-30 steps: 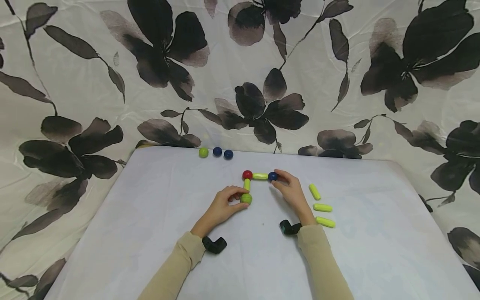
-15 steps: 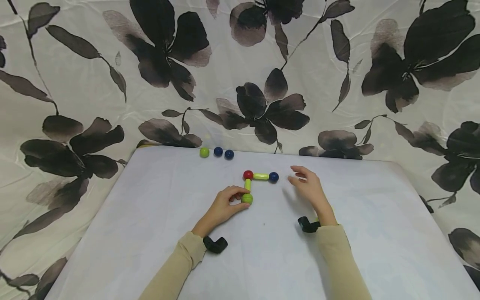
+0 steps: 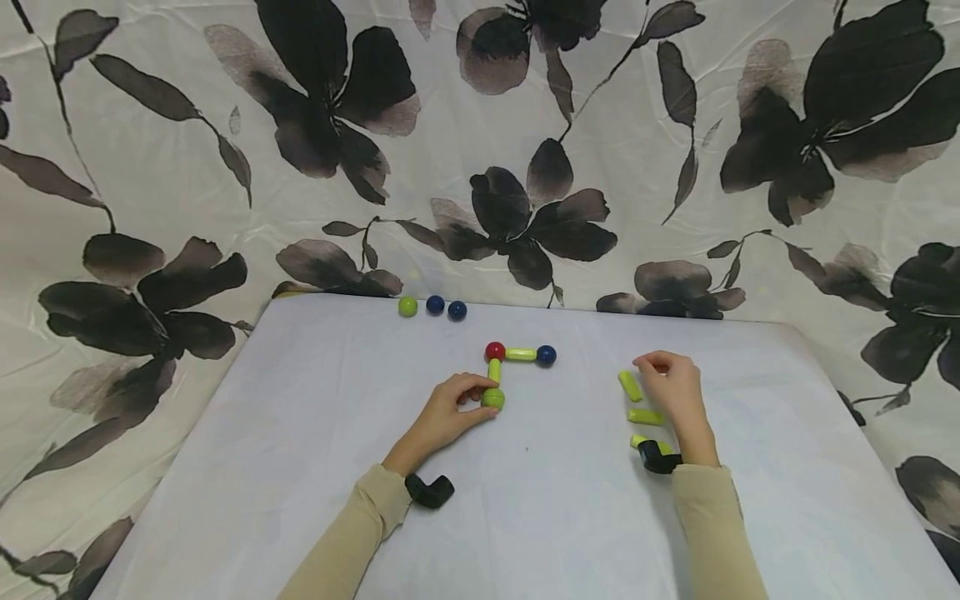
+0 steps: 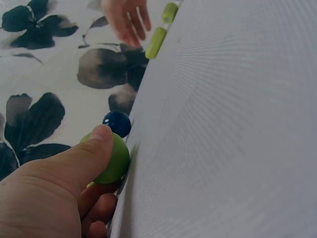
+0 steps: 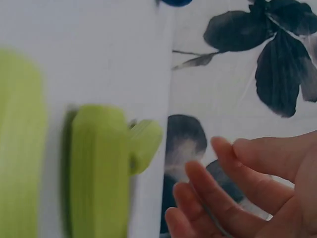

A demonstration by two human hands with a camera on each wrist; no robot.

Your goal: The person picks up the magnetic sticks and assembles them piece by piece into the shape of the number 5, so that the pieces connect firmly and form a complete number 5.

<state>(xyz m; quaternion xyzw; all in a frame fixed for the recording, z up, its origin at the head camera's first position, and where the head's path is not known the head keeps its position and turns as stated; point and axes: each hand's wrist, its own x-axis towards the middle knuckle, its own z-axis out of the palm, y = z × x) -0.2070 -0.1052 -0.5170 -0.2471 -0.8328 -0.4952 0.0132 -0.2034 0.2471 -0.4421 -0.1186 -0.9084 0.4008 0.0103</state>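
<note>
My left hand [image 3: 442,415] pinches a green ball [image 3: 492,399] between thumb and fingers; in the left wrist view the thumb lies over that green ball [image 4: 115,161]. A yellow-green rod [image 3: 494,370] joins it to a red ball [image 3: 495,352]. From the red ball a second rod [image 3: 521,354] runs right to a blue ball [image 3: 546,356]. My right hand [image 3: 675,396] hovers beside several loose yellow-green rods, nearest the far rod [image 3: 629,385]. In the right wrist view its fingers are loosely bent, holding nothing, apart from the rods [image 5: 99,168].
At the table's back edge sit a loose green ball [image 3: 407,307] and two blue balls [image 3: 446,308]. A middle rod [image 3: 646,417] and a near rod [image 3: 641,442], partly hidden by the black wrist camera [image 3: 657,457], lie on the white table [image 3: 300,467]. Floral cloth [image 3: 420,167] hangs behind.
My right hand has let go of the blue ball and moved right to the loose rods. The left hand keeps its hold on the green ball.
</note>
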